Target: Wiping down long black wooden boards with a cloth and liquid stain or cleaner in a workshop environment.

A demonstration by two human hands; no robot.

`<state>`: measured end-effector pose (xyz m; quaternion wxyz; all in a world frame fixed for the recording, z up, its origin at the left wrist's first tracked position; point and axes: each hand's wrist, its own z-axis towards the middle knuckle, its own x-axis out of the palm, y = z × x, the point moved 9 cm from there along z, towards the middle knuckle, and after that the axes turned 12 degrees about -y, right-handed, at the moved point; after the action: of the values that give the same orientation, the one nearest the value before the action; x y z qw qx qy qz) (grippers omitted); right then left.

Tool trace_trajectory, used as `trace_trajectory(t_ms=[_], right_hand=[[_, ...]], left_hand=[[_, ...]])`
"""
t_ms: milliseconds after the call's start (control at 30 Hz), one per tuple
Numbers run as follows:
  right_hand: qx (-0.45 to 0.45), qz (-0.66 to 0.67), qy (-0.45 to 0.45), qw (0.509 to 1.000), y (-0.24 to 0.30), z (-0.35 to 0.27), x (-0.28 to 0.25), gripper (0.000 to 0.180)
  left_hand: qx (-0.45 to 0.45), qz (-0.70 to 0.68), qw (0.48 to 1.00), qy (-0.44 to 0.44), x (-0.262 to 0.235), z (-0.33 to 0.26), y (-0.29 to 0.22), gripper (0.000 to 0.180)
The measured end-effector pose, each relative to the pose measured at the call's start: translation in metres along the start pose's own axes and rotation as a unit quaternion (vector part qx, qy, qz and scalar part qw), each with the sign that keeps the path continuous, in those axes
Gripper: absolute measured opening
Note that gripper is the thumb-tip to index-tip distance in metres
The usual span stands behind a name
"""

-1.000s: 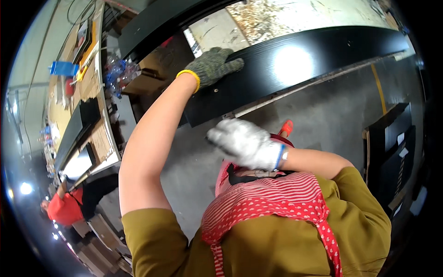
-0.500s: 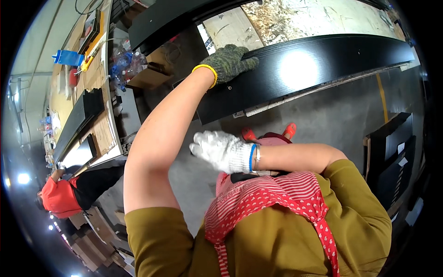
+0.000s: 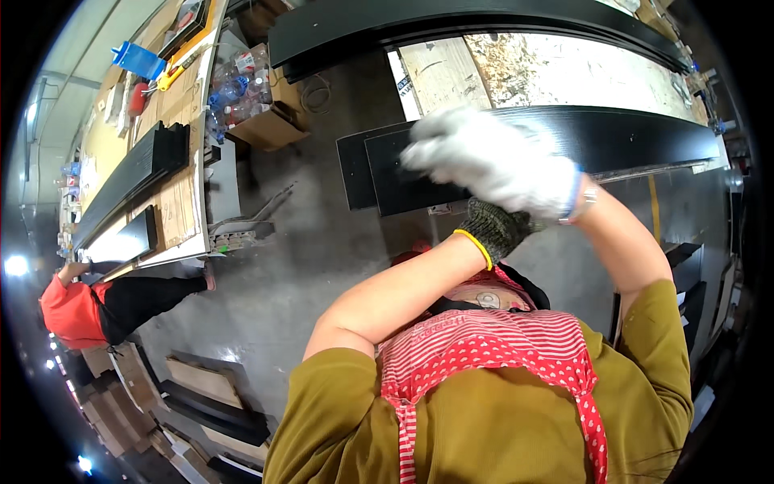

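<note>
Both hands have shifted since the earlier frames: the left hand (image 3: 496, 228), in a dark knit glove with a yellow cuff, has pulled back off the long black panel (image 3: 564, 149) to mid-frame, and the right hand (image 3: 492, 161), in a white glove, has swung up over it.

From the head view, the panel is glossy black, long and narrow, lying across the upper centre and right of the frame on a worn pale board (image 3: 556, 68). The right hand is motion-blurred just above the left, fingers seemingly spread, though the blur hides detail. Whether the left fingers are curled or flat I cannot tell; the white glove covers them. At left, a person in an orange top (image 3: 72, 310) bends beside a cardboard-covered bench (image 3: 173, 214).
</note>
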<state>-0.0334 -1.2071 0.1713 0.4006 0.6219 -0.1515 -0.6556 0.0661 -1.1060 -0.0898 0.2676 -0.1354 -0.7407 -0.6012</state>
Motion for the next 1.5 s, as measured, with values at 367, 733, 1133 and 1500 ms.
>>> trace_trajectory(t_ms=[367, 733, 1133, 1500], right_hand=[[-0.255, -0.228, 0.153, 0.927, 0.019, 0.064, 0.114, 0.031], [-0.01, -0.187, -0.082, 0.979, -0.018, 0.078, 0.062, 0.021], [0.102, -0.283, -0.075, 0.951, -0.064, 0.026, 0.023, 0.018], [0.232, -0.308, -0.145, 0.911, -0.155, -0.086, -0.117, 0.021]], left_hand=[[0.4, 0.904, -0.144, 0.039, 0.086, -0.064, 0.06, 0.053], [0.38, 0.924, -0.001, 0.031, 0.094, -0.047, 0.055, 0.044], [0.347, 0.911, -0.22, 0.024, 0.097, -0.066, 0.066, 0.047], [0.168, 0.925, -0.34, -0.001, 0.138, -0.062, 0.133, 0.048]])
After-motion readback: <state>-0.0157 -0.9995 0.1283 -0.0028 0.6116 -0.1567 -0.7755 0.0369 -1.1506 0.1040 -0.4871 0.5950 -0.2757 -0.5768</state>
